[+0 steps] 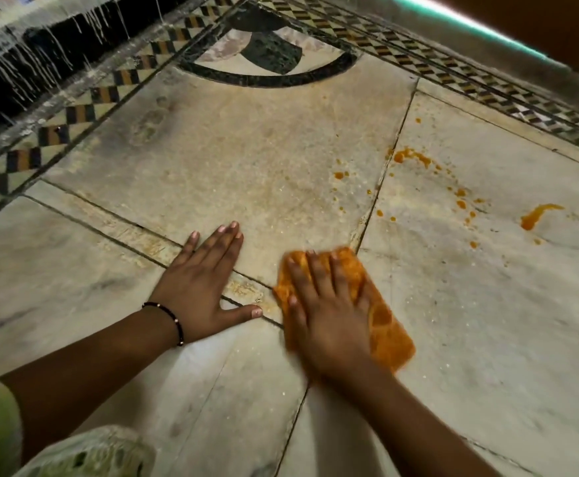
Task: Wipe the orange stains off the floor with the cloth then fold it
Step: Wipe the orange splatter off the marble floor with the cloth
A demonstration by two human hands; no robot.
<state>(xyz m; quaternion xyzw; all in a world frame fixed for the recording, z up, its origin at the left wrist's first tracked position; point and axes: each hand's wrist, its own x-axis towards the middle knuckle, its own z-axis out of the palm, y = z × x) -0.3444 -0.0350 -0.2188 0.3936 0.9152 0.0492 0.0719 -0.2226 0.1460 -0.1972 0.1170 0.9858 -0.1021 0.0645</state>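
We see the right hand spread flat, palm down, pressing the orange cloth against the marble floor; the cloth is blurred and sticks out past the fingers at 12 and 3 o'clock. At 9 o'clock from it, just beside, the left hand lies open with fingers splayed on the floor, holding nothing, a beaded bracelet on its wrist. Orange stains dot the tiles towards 1 and 2 o'clock, well apart from the cloth.
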